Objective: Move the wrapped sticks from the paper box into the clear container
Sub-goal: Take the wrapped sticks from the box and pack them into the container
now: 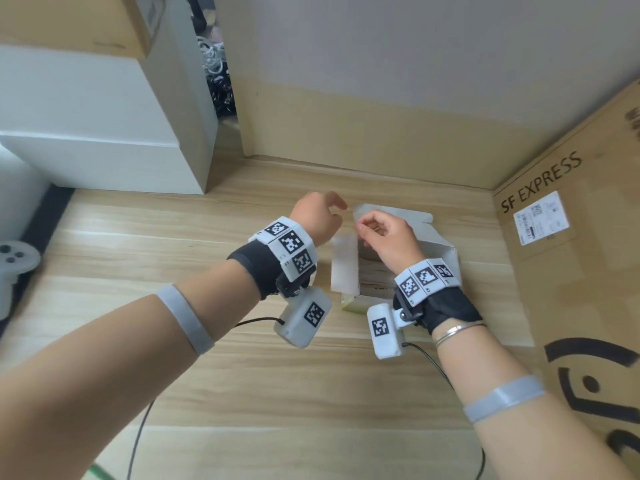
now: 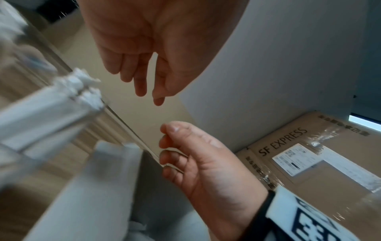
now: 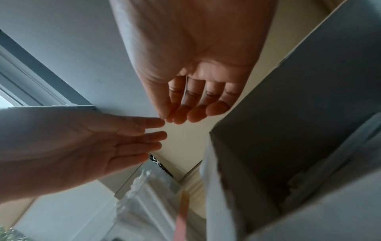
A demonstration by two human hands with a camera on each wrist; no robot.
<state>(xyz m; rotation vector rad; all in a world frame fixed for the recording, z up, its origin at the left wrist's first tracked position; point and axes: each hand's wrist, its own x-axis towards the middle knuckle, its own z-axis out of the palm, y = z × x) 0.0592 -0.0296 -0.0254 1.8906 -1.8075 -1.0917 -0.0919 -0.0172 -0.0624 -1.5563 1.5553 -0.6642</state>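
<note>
An open white paper box (image 1: 440, 251) stands on the wooden table, and pale wrapped sticks (image 1: 375, 275) show inside it. My right hand (image 1: 363, 226) hovers over the box with its fingers curled to the thumb. It seems to pinch one thin wrapped stick (image 3: 186, 84), of which only a sliver shows. My left hand (image 1: 322, 216) hangs just left of it, fingers relaxed and empty. The clear container (image 2: 41, 114) holds a bundle of white wrapped sticks (image 2: 82, 84) below my left hand (image 2: 149, 96). The head view hides the container behind my left wrist.
A large SF EXPRESS cardboard box (image 1: 571, 271) stands close on the right. White boxes (image 1: 104, 133) are stacked at the back left, and a pale controller (image 1: 14, 261) lies at the left edge. A wall closes the back of the wooden table (image 1: 242, 393).
</note>
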